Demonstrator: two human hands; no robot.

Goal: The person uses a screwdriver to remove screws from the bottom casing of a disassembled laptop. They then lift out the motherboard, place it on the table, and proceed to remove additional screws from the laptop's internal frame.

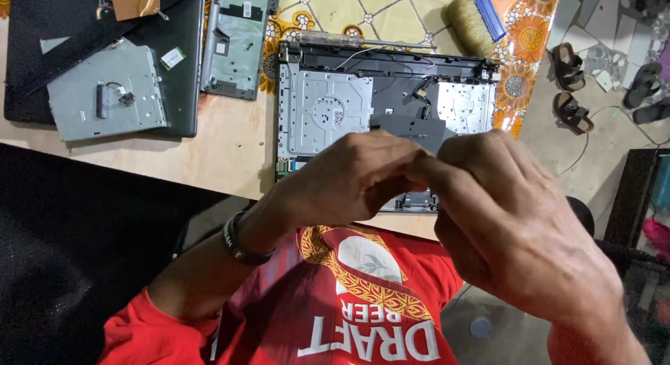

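My left hand (pixel 349 180) and my right hand (pixel 516 218) meet at the fingertips, raised in front of my chest. The fingers of both are pinched together, and whatever may sit between them is hidden. A dark band (pixel 237 243) circles my left wrist. Just beyond the hands an opened laptop base (pixel 328 110) lies on the wooden table (pixel 223 152), showing a grey metal plate, black plastic parts and thin wires. The hands cover its near edge.
A grey drive-like metal box (pixel 105 93) rests on a black laptop lid (pixel 178 65) at the left. A grey panel (pixel 237 40) lies beside it. A brush (pixel 474 19) sits on the patterned cloth (pixel 370 12). Sandals (pixel 569 68) lie on the floor at the right.
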